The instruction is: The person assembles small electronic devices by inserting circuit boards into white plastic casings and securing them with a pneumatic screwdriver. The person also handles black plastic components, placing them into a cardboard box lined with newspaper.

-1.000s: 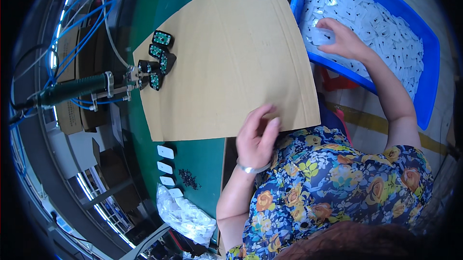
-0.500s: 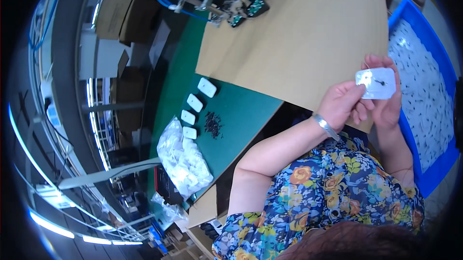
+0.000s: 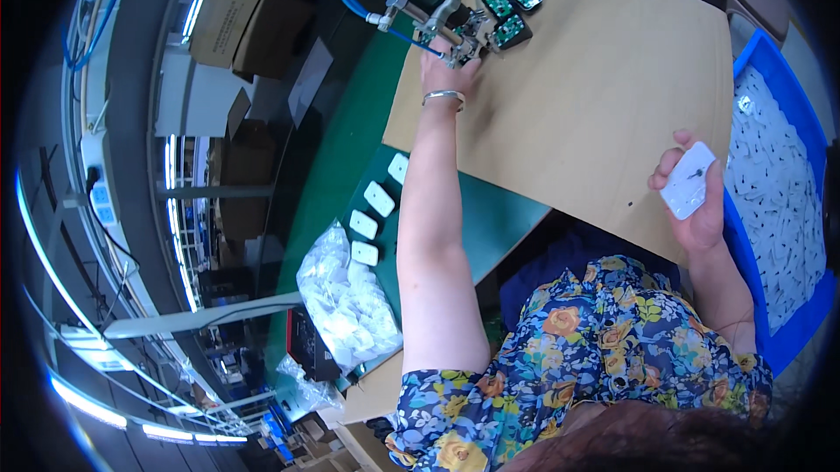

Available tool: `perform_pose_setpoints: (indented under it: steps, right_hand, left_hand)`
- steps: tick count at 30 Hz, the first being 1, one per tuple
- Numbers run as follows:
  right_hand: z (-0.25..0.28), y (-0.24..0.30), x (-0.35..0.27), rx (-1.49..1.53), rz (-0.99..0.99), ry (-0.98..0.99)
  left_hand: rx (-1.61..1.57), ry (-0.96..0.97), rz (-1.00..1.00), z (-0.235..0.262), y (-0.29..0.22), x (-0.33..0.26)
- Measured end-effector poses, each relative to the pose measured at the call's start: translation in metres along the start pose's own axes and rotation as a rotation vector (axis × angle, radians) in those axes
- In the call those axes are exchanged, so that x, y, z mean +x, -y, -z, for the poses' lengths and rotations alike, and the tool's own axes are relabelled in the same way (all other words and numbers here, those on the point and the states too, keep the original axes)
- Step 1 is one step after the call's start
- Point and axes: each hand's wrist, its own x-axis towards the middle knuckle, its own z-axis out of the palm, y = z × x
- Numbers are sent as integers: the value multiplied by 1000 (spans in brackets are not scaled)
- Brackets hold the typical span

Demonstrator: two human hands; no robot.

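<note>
My right hand (image 3: 693, 202) holds a small white plastic cover (image 3: 689, 180) over the near edge of a brown cardboard sheet (image 3: 595, 96). My left arm is stretched far forward; my left hand (image 3: 448, 69) reaches the metal tip of a pneumatic tool (image 3: 442, 19) with a blue hose at the sheet's far corner. Whether the fingers grip the tool cannot be told. Three small green circuit boards in black frames (image 3: 510, 6) lie right beside that hand.
A blue bin (image 3: 805, 297) of white plastic parts stands at my right. Several white covers (image 3: 376, 209) lie in a row on the green table, next to a clear bag of white parts (image 3: 346, 301). Cardboard boxes (image 3: 236, 8) stand at the far left.
My left hand has left the white cover and reached forward to the tool by the circuit boards. My right hand now holds the cover alone, lower and farther right.
</note>
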Motion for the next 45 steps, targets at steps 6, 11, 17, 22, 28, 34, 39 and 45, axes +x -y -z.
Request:
perform_pose_setpoints:
  steps: [6, 11, 17, 22, 28, 34, 39, 45]
  right_hand:
    - [4, 1, -6, 31, -44, 34]
    - [-10, -4, -4, 120, -175, 51]
    - [-23, -29, 4, 307, -334, 199]
    - [-34, -46, 3, 417, -439, 186]
    - [-21, -52, 1, 395, -431, 57]
    - [-19, -56, 3, 471, -493, -7]
    - [-32, -62, 3, 509, -535, 59]
    - [-38, -67, 2, 399, -543, -49]
  left_hand:
    - [-77, 62, 5, -12, -26, 22]
    - [-310, 222, 359, 34, -22, -22]
    - [-1243, 556, 768, 91, -111, -126]
    - [-1769, 613, 932, 83, -170, -192]
    - [-2148, 474, 1139, 85, -180, -202]
    - [-1709, 240, 819, 97, -183, -198]
    - [-562, 50, 157, 99, -204, -176]
    - [-438, 74, 146, 92, -217, -171]
